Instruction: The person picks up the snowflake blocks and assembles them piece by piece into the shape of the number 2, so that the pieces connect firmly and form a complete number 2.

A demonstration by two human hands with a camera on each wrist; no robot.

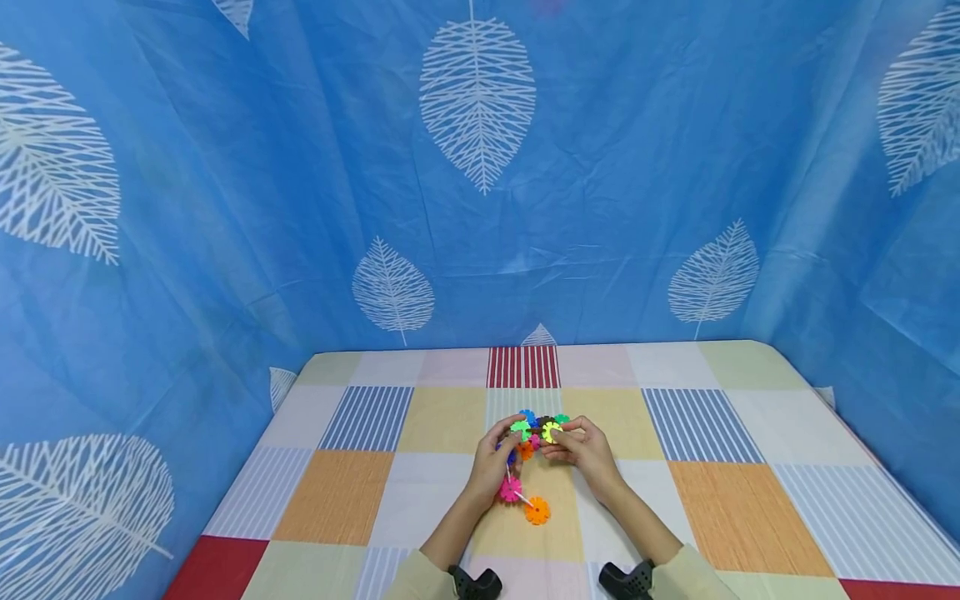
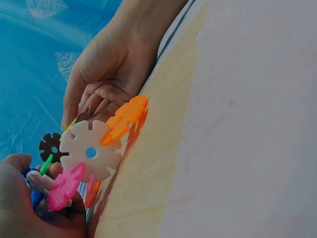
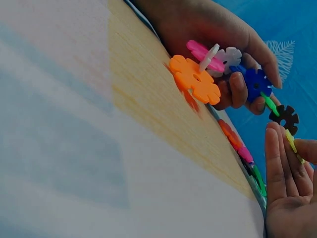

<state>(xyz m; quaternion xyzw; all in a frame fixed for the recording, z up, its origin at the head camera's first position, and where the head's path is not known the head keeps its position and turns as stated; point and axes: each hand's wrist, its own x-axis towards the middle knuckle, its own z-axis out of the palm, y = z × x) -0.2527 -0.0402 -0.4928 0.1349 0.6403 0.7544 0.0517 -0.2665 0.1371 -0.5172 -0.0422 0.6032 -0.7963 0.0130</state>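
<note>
Both hands hold a chain of flower-shaped interlocking plastic discs near the middle of the table. My left hand (image 1: 487, 471) grips it around a blue disc (image 3: 256, 85). A green disc (image 3: 270, 104) and a dark brown disc (image 3: 284, 120) follow toward the right. Thumb and fingers of my right hand (image 1: 594, 458) pinch the yellow disc (image 1: 552, 432), which sits at the brown one's edge. Below the left hand hangs a tail of a pink disc (image 1: 511, 489), a white disc (image 2: 74, 148) seen nearly edge-on from above, and an orange disc (image 1: 537, 510).
Further discs, including an orange one (image 3: 229, 133) and a green one (image 3: 258, 179), lie beyond the hands. A patchwork tablecloth (image 1: 720, 500) covers the table. Blue leaf-print curtains (image 1: 600, 167) hang behind and at both sides.
</note>
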